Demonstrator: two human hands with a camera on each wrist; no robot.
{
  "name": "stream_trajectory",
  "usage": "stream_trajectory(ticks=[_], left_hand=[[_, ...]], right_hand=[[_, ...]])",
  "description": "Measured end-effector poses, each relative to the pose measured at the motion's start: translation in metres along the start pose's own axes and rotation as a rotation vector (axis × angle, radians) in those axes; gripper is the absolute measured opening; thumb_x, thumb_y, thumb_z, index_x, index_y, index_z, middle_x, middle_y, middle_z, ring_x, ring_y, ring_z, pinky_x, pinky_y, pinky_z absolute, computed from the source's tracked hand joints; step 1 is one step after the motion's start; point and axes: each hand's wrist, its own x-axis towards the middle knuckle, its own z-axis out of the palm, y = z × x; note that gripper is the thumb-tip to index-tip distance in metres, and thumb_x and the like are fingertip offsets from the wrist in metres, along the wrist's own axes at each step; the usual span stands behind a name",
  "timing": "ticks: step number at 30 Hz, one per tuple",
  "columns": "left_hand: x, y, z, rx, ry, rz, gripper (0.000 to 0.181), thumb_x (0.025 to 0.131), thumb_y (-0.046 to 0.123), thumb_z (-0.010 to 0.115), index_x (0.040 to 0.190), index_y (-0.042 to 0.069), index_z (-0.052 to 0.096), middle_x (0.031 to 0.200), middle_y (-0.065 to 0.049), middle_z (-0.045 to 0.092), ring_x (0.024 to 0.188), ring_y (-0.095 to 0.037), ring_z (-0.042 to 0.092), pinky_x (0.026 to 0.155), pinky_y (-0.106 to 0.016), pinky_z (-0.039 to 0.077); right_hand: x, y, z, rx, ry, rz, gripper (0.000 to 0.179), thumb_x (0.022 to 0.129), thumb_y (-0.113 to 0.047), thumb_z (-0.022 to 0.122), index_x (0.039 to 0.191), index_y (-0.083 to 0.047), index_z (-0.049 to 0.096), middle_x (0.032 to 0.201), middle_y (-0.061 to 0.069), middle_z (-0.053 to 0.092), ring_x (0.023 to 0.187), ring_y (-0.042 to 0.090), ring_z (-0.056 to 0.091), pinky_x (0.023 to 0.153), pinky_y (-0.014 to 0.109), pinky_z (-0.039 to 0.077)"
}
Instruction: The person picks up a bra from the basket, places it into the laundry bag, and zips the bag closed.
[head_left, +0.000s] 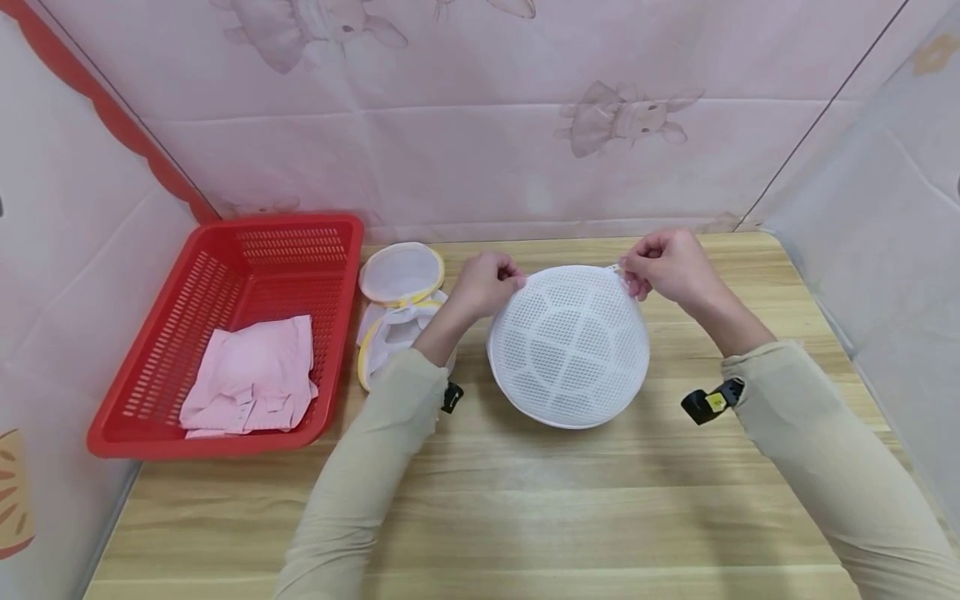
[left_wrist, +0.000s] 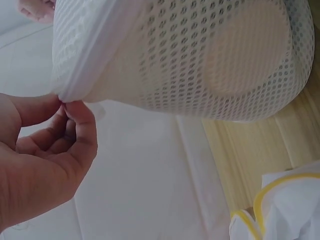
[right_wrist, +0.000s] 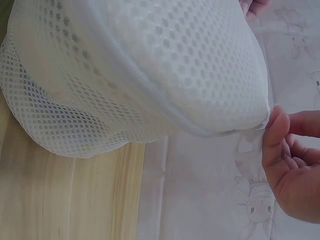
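A round white mesh laundry bag [head_left: 570, 350] stands on the wooden table between the hands. Its stiff mesh walls and a raised seam around the top show in both wrist views. My left hand [head_left: 486, 286] pinches the seam at the bag's far left edge between thumb and forefinger, as the left wrist view [left_wrist: 52, 145] confirms. At the far right edge my right hand [head_left: 670, 265] pinches the rim beside a small white zipper pull [head_left: 617, 268]. A pale round shape shows through the mesh wall in the left wrist view; its kind cannot be told.
On the left, a red plastic basket [head_left: 345, 292] holds folded pink cloth [head_left: 258, 375]. Between basket and left forearm lie white mesh bags with yellow trim [head_left: 401, 275], partly hidden by the arm. A patterned pink wall sheet [head_left: 480, 167] rises behind the wooden table [head_left: 525, 517].
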Motion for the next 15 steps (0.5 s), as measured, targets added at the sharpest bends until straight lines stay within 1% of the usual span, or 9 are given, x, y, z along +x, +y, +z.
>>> stream_trajectory(ticks=[5, 8, 15], left_hand=[[-0.001, -0.001, 0.003, -0.028, 0.035, -0.027, 0.013, 0.089, 0.014, 0.058, 0.091, 0.003, 0.064, 0.084, -0.006, 0.058, 0.08, -0.016, 0.05, 0.068, -0.023, 0.041], [-0.001, -0.002, 0.003, -0.052, 0.041, -0.045, 0.013, 0.089, 0.013, 0.058, 0.092, 0.002, 0.064, 0.085, -0.007, 0.058, 0.08, -0.017, 0.05, 0.067, -0.023, 0.042], [-0.003, -0.006, 0.003, -0.076, 0.055, -0.101, 0.011, 0.09, 0.013, 0.057, 0.092, 0.003, 0.063, 0.087, -0.007, 0.057, 0.08, -0.018, 0.05, 0.066, -0.024, 0.042]], right_hand=[[-0.002, 0.002, -0.003, 0.031, -0.011, 0.038, 0.016, 0.088, 0.0, 0.053, 0.085, 0.015, 0.057, 0.063, 0.011, 0.057, 0.048, 0.013, 0.053, 0.047, 0.027, 0.05], [-0.004, 0.004, -0.005, 0.053, -0.021, 0.058, 0.015, 0.089, 0.001, 0.052, 0.086, 0.015, 0.055, 0.064, 0.012, 0.057, 0.048, 0.013, 0.054, 0.047, 0.026, 0.051], [-0.005, 0.009, -0.012, 0.072, -0.057, 0.092, 0.018, 0.09, 0.0, 0.051, 0.091, 0.017, 0.053, 0.063, 0.007, 0.056, 0.051, 0.015, 0.055, 0.05, 0.028, 0.051]])
